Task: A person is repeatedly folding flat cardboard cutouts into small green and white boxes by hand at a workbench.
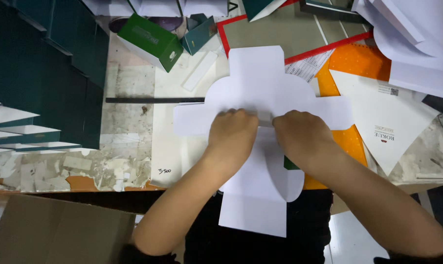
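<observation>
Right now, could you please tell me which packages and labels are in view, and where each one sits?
Green box: top left, open, white inside.
Teal box: beside it, smaller, open.
White die-cut sheet: centre, under both hands, cross-shaped with rounded flaps.
White triangular sheet: right, on orange card, printed mark.

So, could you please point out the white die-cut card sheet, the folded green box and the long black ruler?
White die-cut card sheet (260,78): head view, upper flap.
Folded green cardboard box (150,39): head view, top face.
Long black ruler (153,100): head view, mid-length.
</observation>
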